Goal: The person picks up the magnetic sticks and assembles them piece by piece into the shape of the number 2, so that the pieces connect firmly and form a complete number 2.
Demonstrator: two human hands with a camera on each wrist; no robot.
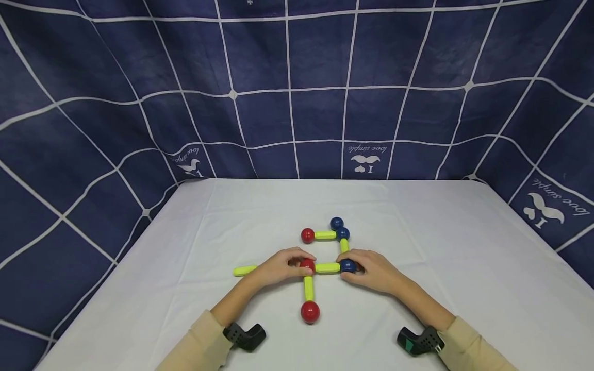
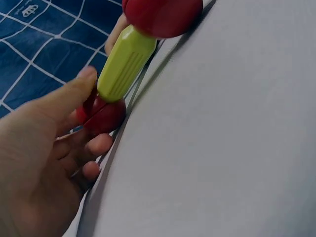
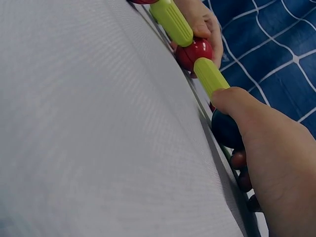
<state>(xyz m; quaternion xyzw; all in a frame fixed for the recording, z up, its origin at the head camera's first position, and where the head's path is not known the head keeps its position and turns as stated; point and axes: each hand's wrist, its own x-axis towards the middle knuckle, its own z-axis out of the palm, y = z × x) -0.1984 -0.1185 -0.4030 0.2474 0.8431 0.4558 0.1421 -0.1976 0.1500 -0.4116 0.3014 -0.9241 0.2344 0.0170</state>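
On the white table, red and blue balls are joined by yellow-green rods. My left hand [image 1: 280, 267] grips a red ball [image 1: 307, 265] with thumb and fingers. In the left wrist view, the thumb presses beside the rod [image 2: 126, 64] that leads to another red ball [image 2: 165, 15]. My right hand [image 1: 377, 271] holds a blue ball [image 1: 347, 266], its thumb by the short rod [image 1: 327, 268] between the two gripped balls. From the blue ball another rod [image 1: 344, 245] runs back to a second blue ball [image 1: 343, 234].
Behind the hands, a rod [image 1: 325, 235] links that second blue ball to a red ball [image 1: 308, 235]. A third blue ball [image 1: 336, 223] sits against it. A loose rod [image 1: 244, 270] lies left of my left hand. Blue checked cloth [image 1: 320, 62] hangs around the table [image 1: 260, 206].
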